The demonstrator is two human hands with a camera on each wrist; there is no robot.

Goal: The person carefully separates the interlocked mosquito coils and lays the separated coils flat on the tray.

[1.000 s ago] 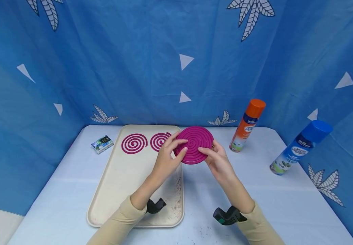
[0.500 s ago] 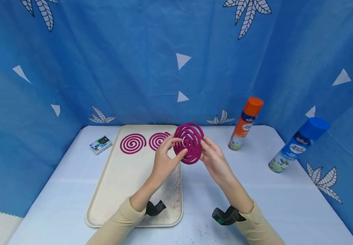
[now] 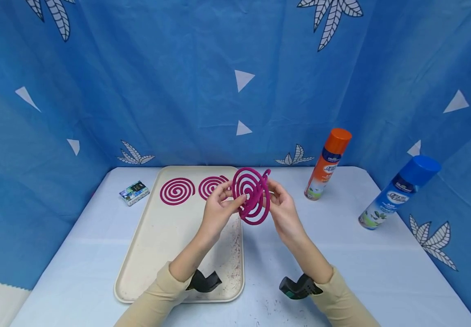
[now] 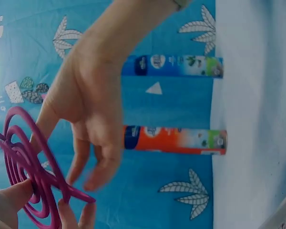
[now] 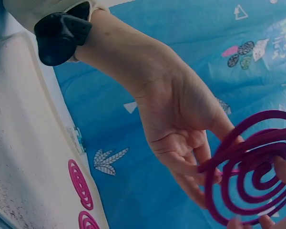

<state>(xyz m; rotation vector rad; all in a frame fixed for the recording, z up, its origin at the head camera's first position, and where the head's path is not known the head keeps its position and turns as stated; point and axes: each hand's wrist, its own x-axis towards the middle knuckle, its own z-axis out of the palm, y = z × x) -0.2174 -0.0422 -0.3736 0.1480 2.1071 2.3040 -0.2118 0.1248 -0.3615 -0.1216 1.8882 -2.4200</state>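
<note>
Two interlocked magenta mosquito coils (image 3: 253, 198) are held up over the tray's right edge in the head view, one turned at an angle through the other. My left hand (image 3: 215, 214) pinches them near the centre, thumb on the front face. From the other side my right hand (image 3: 286, 214) holds the tilted coil, its thumb partly hidden behind the spiral in the right wrist view. On the cream tray (image 3: 170, 259) lie two single coils: a left one (image 3: 177, 191) and a right one (image 3: 210, 187), the latter partly covered by my left fingers.
Left of the tray lies a small printed packet (image 3: 135, 193). An orange-capped spray can (image 3: 328, 164) stands at the back right, and a blue-capped spray can (image 3: 399, 193) is further right. A blue patterned curtain (image 3: 202, 81) closes off the back and sides.
The two coils were flat together as one disc. They have spread apart and now stand at an angle to each other, as my right hand shifted left and turned.
</note>
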